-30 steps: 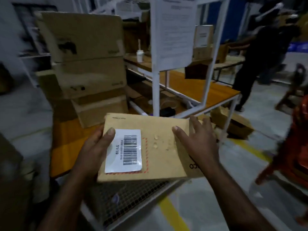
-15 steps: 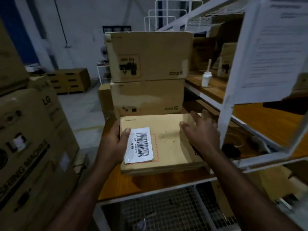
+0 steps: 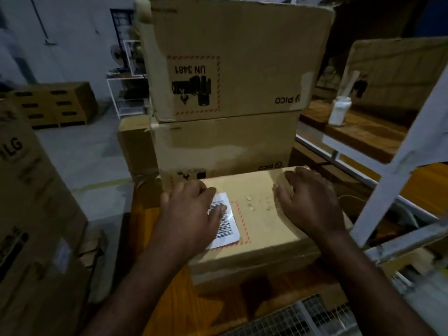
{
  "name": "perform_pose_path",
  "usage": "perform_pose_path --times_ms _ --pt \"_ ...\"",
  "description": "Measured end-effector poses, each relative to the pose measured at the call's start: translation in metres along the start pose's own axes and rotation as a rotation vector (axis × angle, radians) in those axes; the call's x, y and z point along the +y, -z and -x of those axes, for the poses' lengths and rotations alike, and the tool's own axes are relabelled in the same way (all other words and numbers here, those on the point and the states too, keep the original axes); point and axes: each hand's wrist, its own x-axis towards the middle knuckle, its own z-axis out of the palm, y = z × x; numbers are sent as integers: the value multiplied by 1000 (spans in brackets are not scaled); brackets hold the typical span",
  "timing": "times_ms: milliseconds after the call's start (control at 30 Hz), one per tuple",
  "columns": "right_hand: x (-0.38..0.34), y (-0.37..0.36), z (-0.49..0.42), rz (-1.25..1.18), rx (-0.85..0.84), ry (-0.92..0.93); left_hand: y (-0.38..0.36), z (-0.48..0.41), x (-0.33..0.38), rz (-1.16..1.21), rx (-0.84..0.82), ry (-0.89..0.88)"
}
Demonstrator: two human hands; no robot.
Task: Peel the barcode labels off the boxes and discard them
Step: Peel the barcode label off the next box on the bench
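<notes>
Both your hands lie flat on the box [image 3: 261, 229], and the label is not yet peeled.
Your left hand [image 3: 191, 214] rests with its fingers spread and nearly straight on the white label [image 3: 228, 229], covering its left part and gripping nothing. Your right hand [image 3: 308, 202] lies palm down on the box's right side, fingers relaxed, holding nothing. The box lies flat on the table [image 3: 174, 299] against the stack [image 3: 230, 69] behind; the label is stuck to its top.
</notes>
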Motion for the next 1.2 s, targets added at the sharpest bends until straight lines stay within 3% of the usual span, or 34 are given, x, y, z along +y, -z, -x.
perform_pose_path --times_ms 267,567,667,800,1033,1200 --pt "3 1 -4 -84 0 53 18 -22 0 191 -177 161" --pt "-1 9 -3 -146 -25 57 28 -16 8 241 -187 127" --pt "-31 15 -3 -323 -12 151 28 -14 9 228 -159 114" --pt "-73 13 1 -783 -230 196 27 -16 11 248 -141 132" --pt "-72 2 1 -964 -341 189 26 -11 9 286 -81 189" --pt "-73 0 -4 -627 -342 413 32 -8 13 304 -42 157"
